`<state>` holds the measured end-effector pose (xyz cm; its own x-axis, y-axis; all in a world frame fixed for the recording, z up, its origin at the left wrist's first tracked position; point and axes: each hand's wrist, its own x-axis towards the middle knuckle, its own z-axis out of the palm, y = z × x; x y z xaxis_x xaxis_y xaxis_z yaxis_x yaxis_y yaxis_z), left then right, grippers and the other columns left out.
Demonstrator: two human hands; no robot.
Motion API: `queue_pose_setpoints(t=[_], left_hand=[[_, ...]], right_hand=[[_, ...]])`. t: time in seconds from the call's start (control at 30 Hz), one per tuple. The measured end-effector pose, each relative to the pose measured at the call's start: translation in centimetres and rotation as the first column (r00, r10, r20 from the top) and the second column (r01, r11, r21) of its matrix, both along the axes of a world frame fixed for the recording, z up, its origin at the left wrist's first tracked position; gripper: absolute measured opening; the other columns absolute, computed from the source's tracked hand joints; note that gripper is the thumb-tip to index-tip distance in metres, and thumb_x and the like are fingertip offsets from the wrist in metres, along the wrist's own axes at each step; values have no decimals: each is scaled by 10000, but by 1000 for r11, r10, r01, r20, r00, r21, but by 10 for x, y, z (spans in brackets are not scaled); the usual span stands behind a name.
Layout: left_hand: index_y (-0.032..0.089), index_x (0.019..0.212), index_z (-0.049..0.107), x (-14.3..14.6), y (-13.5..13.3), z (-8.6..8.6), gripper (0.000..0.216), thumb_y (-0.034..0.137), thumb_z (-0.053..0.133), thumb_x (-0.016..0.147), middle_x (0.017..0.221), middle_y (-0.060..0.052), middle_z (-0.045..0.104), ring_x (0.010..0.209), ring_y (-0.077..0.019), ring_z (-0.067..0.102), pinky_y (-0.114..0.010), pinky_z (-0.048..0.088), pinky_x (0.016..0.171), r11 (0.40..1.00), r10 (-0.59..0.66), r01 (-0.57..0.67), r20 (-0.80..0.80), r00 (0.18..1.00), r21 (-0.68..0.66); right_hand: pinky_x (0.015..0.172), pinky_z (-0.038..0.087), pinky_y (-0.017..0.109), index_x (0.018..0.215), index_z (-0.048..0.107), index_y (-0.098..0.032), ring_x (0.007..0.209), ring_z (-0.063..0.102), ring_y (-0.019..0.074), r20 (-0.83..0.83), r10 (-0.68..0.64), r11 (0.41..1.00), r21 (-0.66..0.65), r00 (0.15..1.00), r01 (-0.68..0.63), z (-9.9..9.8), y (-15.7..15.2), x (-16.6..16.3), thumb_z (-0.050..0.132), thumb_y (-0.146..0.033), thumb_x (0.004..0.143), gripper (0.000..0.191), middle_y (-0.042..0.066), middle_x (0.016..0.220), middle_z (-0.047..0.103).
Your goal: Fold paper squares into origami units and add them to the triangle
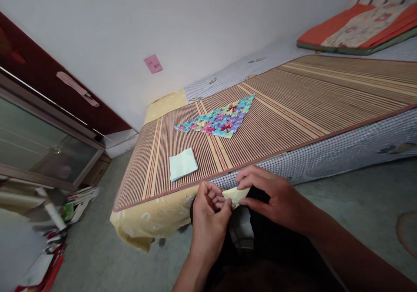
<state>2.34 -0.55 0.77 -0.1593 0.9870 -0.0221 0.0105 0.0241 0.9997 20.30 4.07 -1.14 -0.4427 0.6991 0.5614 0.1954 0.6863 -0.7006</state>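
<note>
A small folded piece of pale yellow paper (235, 195) is held between my two hands, above my lap at the bed's front edge. My left hand (213, 207) pinches its left end between thumb and curled fingers. On the other end, my right hand (265, 194) grips it with the thumb below and the fingers above. Beyond them on the mat lies a stack of pale green paper sheets (183, 164). Farther back rests a roughly triangular piece of many small folded papers (218, 120) in blue, purple, pink, yellow and red.
A striped bamboo mat (276, 105) covers the bed, over patterned sheets. A folded orange and floral quilt (361, 27) lies at the far right. A pink note (153, 64) is on the wall. To the left stand a glass-doored cabinet (48, 140) and piled odds and ends (57, 214).
</note>
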Motion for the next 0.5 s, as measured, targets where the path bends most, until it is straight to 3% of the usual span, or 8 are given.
queue_pose_setpoints(t=[0.13,0.3,0.5], left_hand=[[212,796,500,2,0,3,249,145,737,754,757,45,521,642,-91,504,-193,437,600,1000,6,-5,-39,999,14],[211,822,522,3,-1,3,226,164,740,785,776,32,555,671,-102,532,-198,439,615,999,-37,38,-66,997,14],[207,874,519,0,-5,-4,179,178,696,856,798,21,563,691,-106,505,-206,423,628,992,-121,123,-114,986,13]], right_hand=[[832,529,310,918,583,-224,972,665,204,-19,30,995,-92,999,-32,2,1,0,736,-176,888,163,40,1028,685],[831,518,300,934,629,-221,966,650,192,8,81,993,-92,997,-80,4,-1,-4,673,-167,938,69,48,1059,664],[809,492,283,868,616,-206,936,634,180,20,76,990,-117,997,-73,2,-5,-10,643,-144,948,104,41,1024,650]])
